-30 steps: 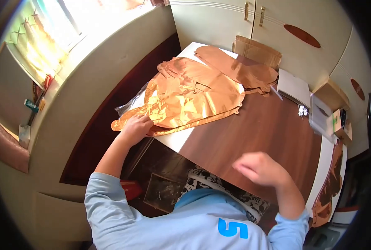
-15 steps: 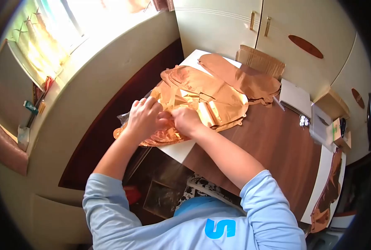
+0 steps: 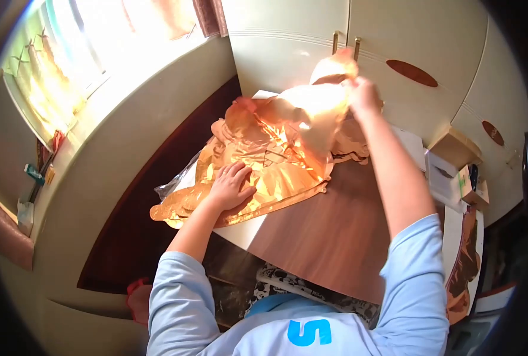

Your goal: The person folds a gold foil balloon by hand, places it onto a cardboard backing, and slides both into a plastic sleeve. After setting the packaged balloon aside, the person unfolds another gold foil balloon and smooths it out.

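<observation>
Flat copper-coloured foil balloons (image 3: 281,178) lie stacked at the table's left end, with small tabs along their edges. My left hand (image 3: 231,187) rests flat on this stack, fingers spread. Raised at the far side, my right hand (image 3: 362,98) is closed on the edge of one foil balloon (image 3: 320,110), which hangs in a bright, glaring fold over the others. Motion blurs the lifted part and the right fingertips. Behind it, more brownish foil (image 3: 352,142) shows in part.
Clear plastic film (image 3: 181,178) sticks out left of the stack. Small boxes (image 3: 474,184) and a cardboard carton (image 3: 454,145) stand at the table's right, near more foil (image 3: 463,261). Cream cabinet doors (image 3: 287,53) rise behind; a curved wall (image 3: 133,124) runs along the left.
My hands were close together on the foil. The right has moved up and away to the far right, lifting a balloon; the left now lies flat on the stack. The view has shifted slightly.
</observation>
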The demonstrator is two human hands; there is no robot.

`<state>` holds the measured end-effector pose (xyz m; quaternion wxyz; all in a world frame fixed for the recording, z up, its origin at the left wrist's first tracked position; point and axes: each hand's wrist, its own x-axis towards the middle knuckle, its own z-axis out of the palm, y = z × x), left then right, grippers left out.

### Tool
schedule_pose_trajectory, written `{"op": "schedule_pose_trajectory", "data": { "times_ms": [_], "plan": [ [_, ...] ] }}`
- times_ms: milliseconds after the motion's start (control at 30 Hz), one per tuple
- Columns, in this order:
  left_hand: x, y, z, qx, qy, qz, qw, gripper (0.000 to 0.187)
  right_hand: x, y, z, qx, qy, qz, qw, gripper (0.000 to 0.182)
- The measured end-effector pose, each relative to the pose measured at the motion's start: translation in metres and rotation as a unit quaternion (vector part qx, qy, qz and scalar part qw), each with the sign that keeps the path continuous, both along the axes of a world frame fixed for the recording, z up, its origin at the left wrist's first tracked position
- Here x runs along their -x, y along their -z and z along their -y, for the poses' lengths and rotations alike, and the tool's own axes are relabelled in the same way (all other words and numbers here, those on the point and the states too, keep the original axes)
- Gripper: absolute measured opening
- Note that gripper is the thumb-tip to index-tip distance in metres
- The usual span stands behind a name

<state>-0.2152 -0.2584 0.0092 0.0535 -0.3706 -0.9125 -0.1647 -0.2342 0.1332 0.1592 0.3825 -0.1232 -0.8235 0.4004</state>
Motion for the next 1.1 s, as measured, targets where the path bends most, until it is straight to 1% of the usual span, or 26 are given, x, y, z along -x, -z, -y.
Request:
{"op": "schedule_pose_trajectory", "data": {
  "times_ms": [33,67,133,167,233,267,300,367,400,467,533,567,600,667,700,733,767,800,833,867,900,933,967,1000,1067,1100],
  "plan": [
    [-0.001,0.000,0.001,0.001,-0.001,0.003,1.000,0.063,-0.005,-0.020,-0.026,-0.066,0.043,-0.036,0.996,0.017],
    [-0.001,-0.001,0.001,-0.001,-0.011,0.005,1.000,0.063,-0.014,-0.038,-0.041,-0.118,0.051,-0.096,0.987,0.018],
    [-0.001,0.000,0.000,-0.005,-0.025,0.015,1.000,0.064,-0.045,-0.077,-0.053,-0.158,0.003,-0.087,0.984,0.019],
    [0.002,0.002,0.000,-0.008,-0.029,0.023,0.999,0.065,-0.071,-0.095,-0.047,-0.154,-0.034,-0.086,0.984,0.018],
    [0.004,-0.012,-0.004,-0.004,-0.031,0.036,0.999,0.064,-0.131,-0.111,-0.020,-0.150,-0.120,-0.076,0.978,0.018],
    [0.007,-0.018,-0.006,-0.001,-0.027,0.052,0.998,0.063,-0.160,-0.107,-0.012,-0.152,-0.168,-0.067,0.972,0.019],
    [0.009,-0.023,-0.009,-0.007,-0.024,0.035,0.999,0.057,-0.183,-0.089,-0.013,-0.197,-0.195,-0.054,0.959,0.016],
    [0.010,-0.030,-0.021,0.006,-0.074,0.025,0.997,0.050,-0.236,-0.054,-0.011,-0.250,-0.268,-0.001,0.930,0.016],
    [0.015,-0.030,-0.024,0.018,-0.087,0.034,0.995,0.047,-0.262,-0.037,-0.009,-0.271,-0.310,0.031,0.911,0.018],
    [0.012,-0.032,-0.031,0.034,-0.086,-0.016,0.996,0.043,-0.310,0.002,-0.006,-0.286,-0.380,0.095,0.874,0.026],
    [0.009,-0.035,-0.035,0.036,-0.097,-0.039,0.994,0.042,-0.352,0.045,-0.010,-0.276,-0.405,0.157,0.857,0.036],
    [0.014,-0.029,-0.035,0.034,-0.105,-0.055,0.992,0.039,-0.371,0.066,-0.013,-0.263,-0.397,0.185,0.859,0.036],
    [0.018,-0.023,-0.039,0.032,-0.112,-0.071,0.991,0.036,-0.389,0.085,-0.020,-0.254,-0.385,0.258,0.849,0.036],
    [0.016,-0.020,-0.061,-0.074,-0.086,-0.140,0.984,0.029,-0.421,0.098,-0.032,-0.233,-0.372,0.344,0.830,0.037],
    [0.004,-0.028,-0.080,-0.122,-0.039,-0.158,0.979,0.026,-0.430,0.094,-0.040,-0.151,-0.384,0.368,0.833,0.035],
    [-0.006,-0.029,-0.099,-0.162,0.019,-0.107,0.981,0.030,-0.435,0.086,-0.052,-0.066,-0.395,0.389,0.829,0.033],
    [-0.026,-0.036,-0.123,-0.168,0.090,-0.105,0.976,0.033,-0.438,0.076,-0.066,-0.016,-0.401,0.378,0.834,0.032],
    [-0.048,-0.043,-0.149,-0.174,0.158,-0.104,0.966,0.036,-0.442,0.067,-0.069,0.150,-0.369,0.330,0.856,0.023],
    [-0.066,-0.044,-0.174,-0.152,0.209,-0.070,0.963,0.041,-0.443,0.067,-0.069,0.107,-0.240,0.355,0.897,0.021],
    [-0.079,-0.042,-0.197,-0.133,0.255,-0.072,0.955,0.047,-0.439,0.075,-0.066,0.016,-0.122,0.344,0.931,0.025],
    [-0.092,-0.040,-0.220,-0.115,0.300,-0.071,0.944,0.052,-0.434,0.083,-0.063,-0.059,0.006,0.340,0.939,0.031],
    [-0.097,-0.033,-0.240,-0.094,0.331,-0.085,0.935,0.056,-0.428,0.108,-0.058,-0.176,0.118,0.299,0.930,0.039],
    [-0.102,-0.025,-0.260,-0.074,0.361,-0.097,0.924,0.060,-0.426,0.131,-0.054,-0.205,0.128,0.323,0.915,0.050],
    [-0.107,-0.022,-0.276,-0.049,0.380,-0.090,0.919,0.062,-0.426,0.141,-0.043,-0.214,0.122,0.394,0.886,0.061],
    [-0.113,-0.017,-0.297,-0.063,0.374,-0.088,0.921,0.060,-0.429,0.141,-0.017,-0.256,0.057,0.426,0.866,0.075],
    [-0.114,-0.016,-0.303,-0.069,0.371,-0.085,0.922,0.059,-0.437,0.133,-0.010,-0.229,0.005,0.434,0.871,0.082]
  ]
}}
